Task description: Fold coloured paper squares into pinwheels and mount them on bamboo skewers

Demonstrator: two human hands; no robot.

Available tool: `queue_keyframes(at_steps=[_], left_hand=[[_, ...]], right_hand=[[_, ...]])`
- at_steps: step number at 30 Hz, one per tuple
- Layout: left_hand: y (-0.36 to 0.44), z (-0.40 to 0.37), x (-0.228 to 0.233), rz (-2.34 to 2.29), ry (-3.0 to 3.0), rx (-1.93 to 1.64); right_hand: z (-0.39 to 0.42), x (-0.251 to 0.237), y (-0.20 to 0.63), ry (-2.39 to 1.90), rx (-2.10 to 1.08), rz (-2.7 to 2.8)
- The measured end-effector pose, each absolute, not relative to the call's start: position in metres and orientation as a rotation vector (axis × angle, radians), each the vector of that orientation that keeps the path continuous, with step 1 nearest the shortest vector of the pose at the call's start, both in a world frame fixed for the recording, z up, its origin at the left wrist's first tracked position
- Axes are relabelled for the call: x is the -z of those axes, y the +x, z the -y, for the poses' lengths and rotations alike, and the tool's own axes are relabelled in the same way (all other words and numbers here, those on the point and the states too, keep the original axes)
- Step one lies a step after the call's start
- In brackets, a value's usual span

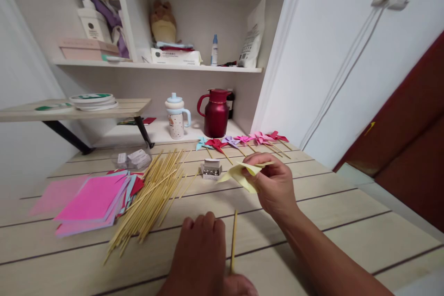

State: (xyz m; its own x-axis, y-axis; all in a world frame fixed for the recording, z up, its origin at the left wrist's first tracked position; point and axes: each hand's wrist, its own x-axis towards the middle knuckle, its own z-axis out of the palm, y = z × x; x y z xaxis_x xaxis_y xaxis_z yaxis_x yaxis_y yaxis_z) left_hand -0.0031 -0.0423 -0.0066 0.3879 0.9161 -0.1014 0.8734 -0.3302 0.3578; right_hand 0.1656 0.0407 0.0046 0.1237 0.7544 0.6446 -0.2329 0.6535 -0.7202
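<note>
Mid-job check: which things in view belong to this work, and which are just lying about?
Likely part of the work:
yellow paper, in the right hand
lone stick, by the left hand
stick bundle
coloured paper stack
small box of metal bits
pinwheels

Likely just lying about:
red jug
lidded cup
pump bottle
plush toy
blue-capped bottle

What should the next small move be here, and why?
Probably bring the folded yellow paper in the right hand toward the single stick at the left hand: paper and stick are apart, and the pinwheels beyond are mounted on sticks.
</note>
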Motion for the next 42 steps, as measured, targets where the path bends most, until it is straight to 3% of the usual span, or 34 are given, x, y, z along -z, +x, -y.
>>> queue_keyframes(at_steps=[5, 15, 24, 34, 42], left_hand=[[0.007, 0.043, 0.021, -1.559, 2.390, -0.053], [-0.022, 0.001, 0.018, -2.015, 2.635, 0.006], [-0.034, 0.002, 0.026, -1.972, 2.468, -0.117], [-0.025, 0.006, 0.018, -1.803, 2.232, -0.558], [-0.032, -0.025, 0.021, -1.558, 1.378, -0.955]], right_hand=[[-0.040, -0.008, 0.169, -0.511, -0.797, 1.232], [-0.037, -0.009, 0.172, -0.568, -0.873, 1.337], [-0.037, -0.009, 0.171, -0.638, -0.867, 1.391], [-0.038, -0.009, 0.171, -0.649, -0.939, 1.325], [-0.040, -0.008, 0.171, -0.646, -1.016, 1.309]])
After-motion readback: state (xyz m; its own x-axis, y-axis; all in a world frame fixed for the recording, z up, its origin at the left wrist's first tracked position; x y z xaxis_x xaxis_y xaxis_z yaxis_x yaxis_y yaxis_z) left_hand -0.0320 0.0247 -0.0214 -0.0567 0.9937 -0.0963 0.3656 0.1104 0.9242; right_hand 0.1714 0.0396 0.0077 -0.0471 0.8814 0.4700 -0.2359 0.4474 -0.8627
